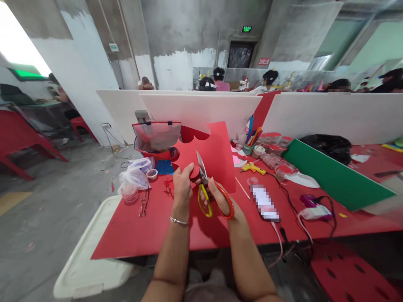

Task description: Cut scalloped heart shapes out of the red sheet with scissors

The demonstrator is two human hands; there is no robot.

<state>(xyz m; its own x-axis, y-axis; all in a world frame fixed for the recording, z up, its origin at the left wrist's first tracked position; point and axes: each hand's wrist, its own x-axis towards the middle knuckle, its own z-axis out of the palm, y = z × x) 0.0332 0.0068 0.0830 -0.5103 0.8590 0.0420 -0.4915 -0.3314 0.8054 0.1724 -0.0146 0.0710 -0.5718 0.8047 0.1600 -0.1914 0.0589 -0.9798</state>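
1. Above the near edge of the red tabletop [141, 230], two bare hands work at one red paper sheet [220, 155]. The sheet is held tilted up off the surface and has scalloped cuts along its upper left edge.
2. The left hand [183, 184] grips the sheet's lower left lobe, its fingers closed on the paper with the thumb in front. One thin bracelet [179, 220] circles that wrist.
3. The right hand [222, 201] holds one pair of scissors [204, 184], fingers threaded through its two loops, one yellow and one orange. One silver blade shows in front of the paper, pointing up, just beside the left thumb.
4. To the right of the hands lie one yellow glue gun [253, 168] and one blurred flat device [264, 203]. Farther out are one green board [333, 176] and one black bag [330, 147].
5. To the left sit one clear plastic bag [135, 174], one small cup [152, 173] just beside it, and one red basket [157, 142] lined with clear plastic.
6. Off the tabletop, one white tray [88, 260] rests at the lower left and one red stool [352, 272] at the lower right.
7. Past the white partitions [201, 111], at least five other people sit, well apart from the hands.
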